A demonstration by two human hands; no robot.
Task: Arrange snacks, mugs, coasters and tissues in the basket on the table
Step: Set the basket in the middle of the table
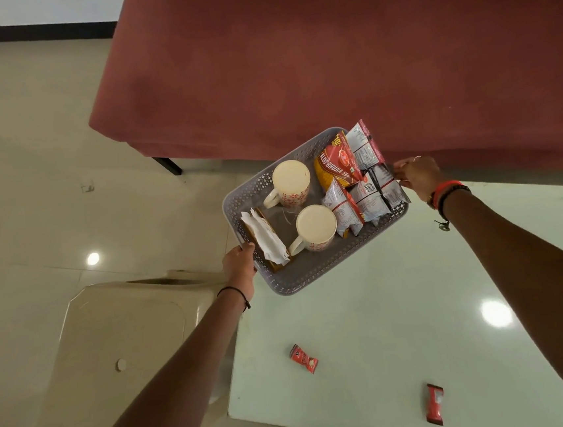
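We hold the grey basket (313,272) by its two short ends, at the far left corner of the counter (404,322); whether it rests there or is lifted, we cannot tell. Left hand (240,265) and right hand (419,177) both have fingers closed on the rim. Inside: two mugs (291,182), snack packets (356,178), tissues (267,237) w/ coasters beneath. Probably heavy-ish and the thin plastic may flex, so we grip both ends and keep it level; mugs are fragile. Two red packets (303,358) lie on the near counter.
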